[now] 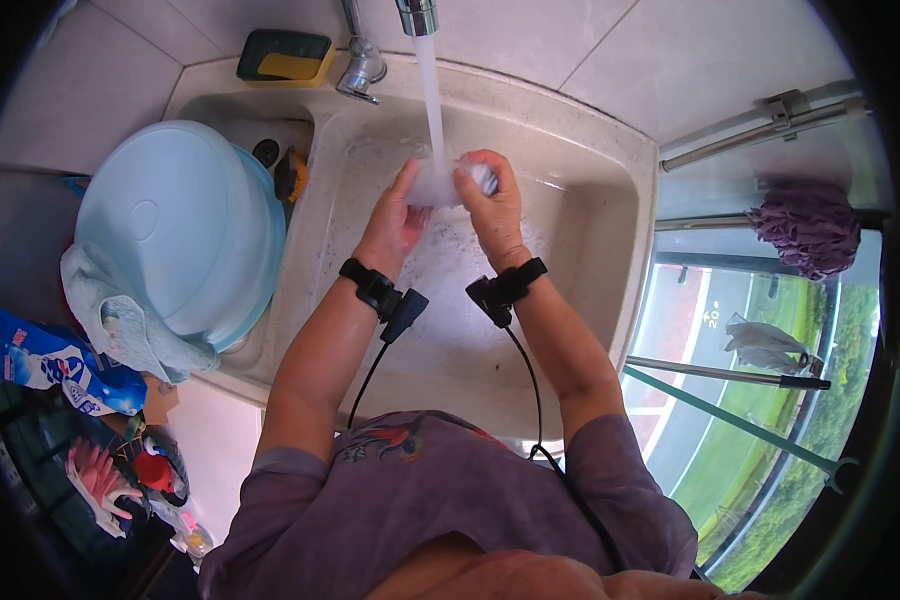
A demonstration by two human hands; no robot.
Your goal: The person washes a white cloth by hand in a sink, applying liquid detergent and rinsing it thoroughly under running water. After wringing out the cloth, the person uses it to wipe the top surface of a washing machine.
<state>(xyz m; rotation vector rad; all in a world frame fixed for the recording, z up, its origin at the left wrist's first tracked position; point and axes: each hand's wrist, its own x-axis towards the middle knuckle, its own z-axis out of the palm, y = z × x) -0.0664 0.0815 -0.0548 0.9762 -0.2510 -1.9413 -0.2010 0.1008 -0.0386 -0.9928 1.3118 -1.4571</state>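
Under the stream of running water (430, 105), both hands hold a small whitish object (435, 187) with a bluish patch at its right end. Splash and blur hide its shape, so I cannot tell what it is. My left hand (391, 217) cups its left side, palm turned inward. At the right end, the thumb and fingers of my right hand (493, 206) grip it. Water falls from a chrome spout (418, 18) above. Both hands are over the basin of a pale sink (585, 225), where foam (457, 289) lies on the bottom.
A light-blue plastic basin (157, 217) leans at the left, with a pale cloth (131, 322) over its edge. Behind are a tap lever (361, 79) and a sponge (289, 66) in a dish. Wrist-strap cables (532, 375) hang by both forearms. Poles (720, 364) stand right.
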